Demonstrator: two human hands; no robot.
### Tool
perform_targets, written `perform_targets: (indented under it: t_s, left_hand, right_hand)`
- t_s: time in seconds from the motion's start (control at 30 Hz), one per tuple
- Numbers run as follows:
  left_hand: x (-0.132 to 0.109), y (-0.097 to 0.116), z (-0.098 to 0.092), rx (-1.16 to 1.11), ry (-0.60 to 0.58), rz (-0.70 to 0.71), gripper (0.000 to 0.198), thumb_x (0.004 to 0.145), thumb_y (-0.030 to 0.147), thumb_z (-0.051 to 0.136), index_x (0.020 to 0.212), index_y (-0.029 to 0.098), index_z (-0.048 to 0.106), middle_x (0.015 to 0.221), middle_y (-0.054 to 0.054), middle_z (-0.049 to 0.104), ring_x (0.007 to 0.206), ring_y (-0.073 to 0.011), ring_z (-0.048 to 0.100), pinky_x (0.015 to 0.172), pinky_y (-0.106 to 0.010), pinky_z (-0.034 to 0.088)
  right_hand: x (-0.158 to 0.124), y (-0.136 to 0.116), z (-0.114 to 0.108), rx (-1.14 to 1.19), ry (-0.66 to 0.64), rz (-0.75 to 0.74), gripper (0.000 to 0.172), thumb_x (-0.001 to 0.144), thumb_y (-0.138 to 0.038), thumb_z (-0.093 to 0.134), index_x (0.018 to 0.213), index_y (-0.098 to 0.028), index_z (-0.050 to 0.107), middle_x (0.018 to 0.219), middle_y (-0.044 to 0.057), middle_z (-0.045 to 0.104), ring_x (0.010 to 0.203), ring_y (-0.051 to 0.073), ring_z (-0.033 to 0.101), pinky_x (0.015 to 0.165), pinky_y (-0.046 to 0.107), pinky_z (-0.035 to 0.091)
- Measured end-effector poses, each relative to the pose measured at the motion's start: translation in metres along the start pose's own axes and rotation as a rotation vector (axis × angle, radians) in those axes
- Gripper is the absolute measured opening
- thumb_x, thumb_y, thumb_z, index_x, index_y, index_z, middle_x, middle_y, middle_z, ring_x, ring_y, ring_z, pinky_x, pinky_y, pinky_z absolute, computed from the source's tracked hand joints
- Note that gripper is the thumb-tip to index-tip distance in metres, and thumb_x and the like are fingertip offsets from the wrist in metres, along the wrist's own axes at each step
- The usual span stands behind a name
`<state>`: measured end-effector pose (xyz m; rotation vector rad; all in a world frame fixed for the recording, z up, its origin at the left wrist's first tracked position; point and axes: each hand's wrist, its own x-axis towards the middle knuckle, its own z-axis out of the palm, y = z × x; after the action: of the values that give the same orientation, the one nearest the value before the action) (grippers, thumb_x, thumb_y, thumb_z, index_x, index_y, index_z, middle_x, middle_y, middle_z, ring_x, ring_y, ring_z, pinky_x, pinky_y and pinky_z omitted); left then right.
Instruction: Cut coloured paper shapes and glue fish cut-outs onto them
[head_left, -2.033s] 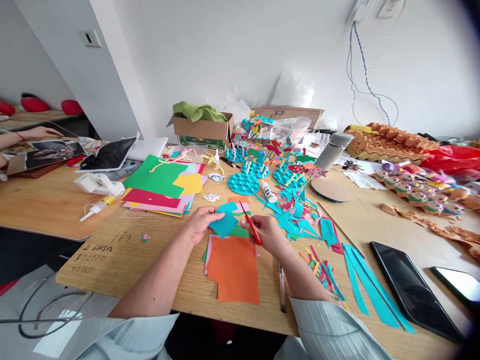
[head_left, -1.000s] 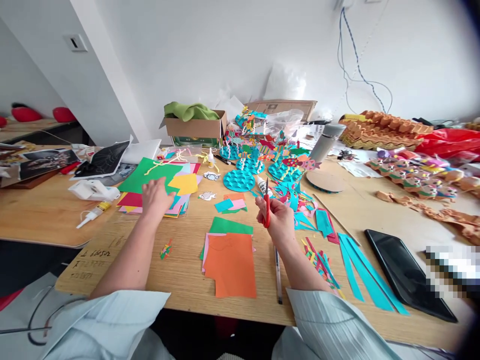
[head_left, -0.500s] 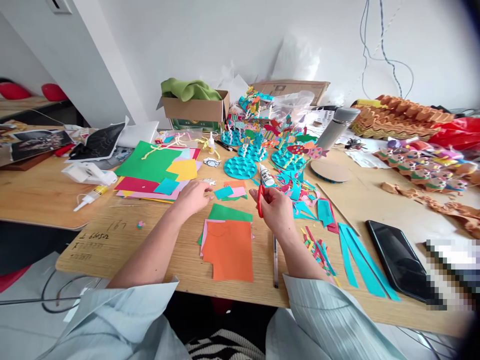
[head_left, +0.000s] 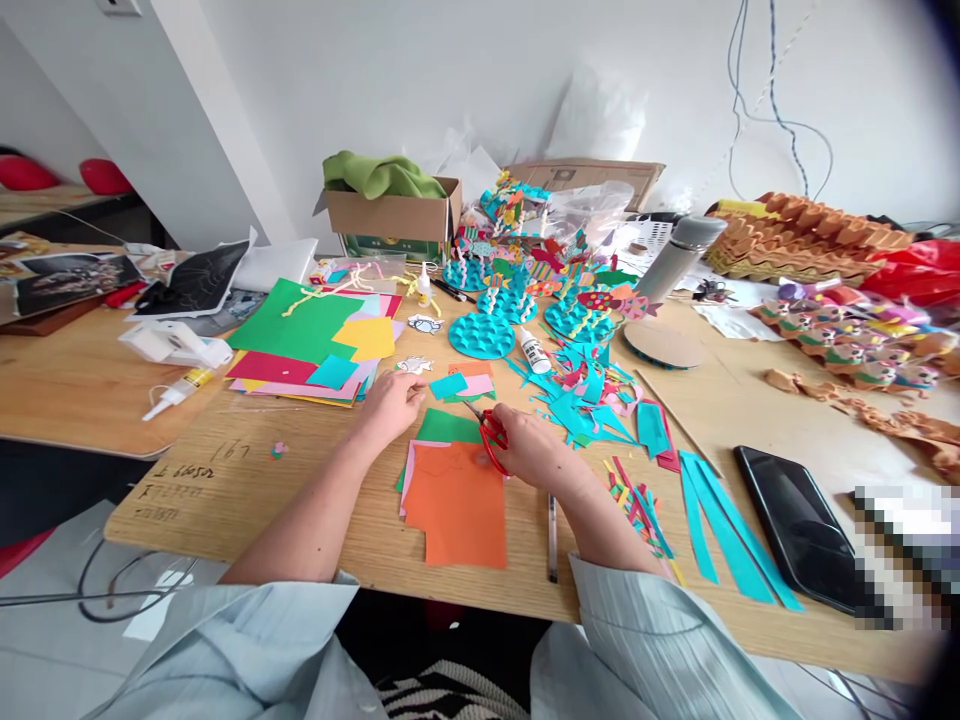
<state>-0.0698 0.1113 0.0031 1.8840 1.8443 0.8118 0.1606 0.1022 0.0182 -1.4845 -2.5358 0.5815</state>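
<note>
Red-handled scissors [head_left: 491, 440] sit in my right hand [head_left: 529, 447], blades pointing left and away over the small paper pieces. My left hand [head_left: 394, 405] has its fingers drawn together beside a small blue paper piece [head_left: 448, 386]; whatever lies between the fingertips is too small to make out. Just beyond that hand is a white paper cutout [head_left: 415, 365]. Beneath the scissors, a green sheet [head_left: 446, 427] shows behind an orange sheet [head_left: 465, 510] with faint drawn lines. A pink piece [head_left: 480, 384] lies by the blue one.
Coloured sheets [head_left: 281, 325] are stacked at left. Blue bumpy discs [head_left: 481, 336] with paper fish stand at the back, near a glue bottle [head_left: 535, 352]. Blue scraps [head_left: 574, 400], a pen [head_left: 553, 540], paper strips [head_left: 636, 505] and a phone [head_left: 795, 530] lie rightward.
My right hand has moved left and nearer, turning the scissors so their blades point toward the small papers. My left hand has drawn back slightly, uncovering more of the white cutout.
</note>
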Motion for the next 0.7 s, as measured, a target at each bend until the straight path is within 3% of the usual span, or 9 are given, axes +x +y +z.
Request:
perform_targets:
  t_s: [0.2, 0.43, 0.7]
  left_hand:
    - [0.0007, -0.0020, -0.0035, -0.192, -0.044, -0.030, 0.017, 0.077, 0.021, 0.060, 0.088, 0.021, 0.073, 0.091, -0.005, 0.074, 0.079, -0.0198, 0.065, 0.075, -0.029, 0.049]
    - [0.0015, -0.0042, -0.0064, -0.259, -0.034, -0.062, 0.018, 0.076, 0.023, 0.061, 0.087, 0.019, 0.074, 0.091, -0.007, 0.074, 0.081, -0.0218, 0.065, 0.077, -0.031, 0.048]
    - [-0.0001, -0.0042, -0.0069, -0.260, -0.012, -0.070, 0.015, 0.073, 0.025, 0.063, 0.083, 0.022, 0.074, 0.084, -0.005, 0.074, 0.073, -0.0206, 0.063, 0.072, -0.030, 0.046]
  right_hand:
    - [-0.0013, -0.0021, 0.0002, -0.086, -0.053, -0.034, 0.020, 0.074, -0.016, 0.067, 0.087, -0.016, 0.053, 0.090, 0.010, 0.066, 0.085, 0.020, 0.060, 0.066, 0.024, 0.035]
    - [-0.0031, -0.0041, 0.0010, -0.059, -0.089, -0.012, 0.022, 0.075, -0.011, 0.064, 0.093, -0.016, 0.052, 0.093, 0.009, 0.066, 0.086, 0.019, 0.061, 0.065, 0.023, 0.034]
    - [-0.0028, -0.0052, 0.0021, -0.046, -0.108, -0.024, 0.016, 0.074, -0.007, 0.055, 0.086, -0.017, 0.050, 0.087, 0.008, 0.064, 0.080, 0.018, 0.058, 0.063, 0.024, 0.033]
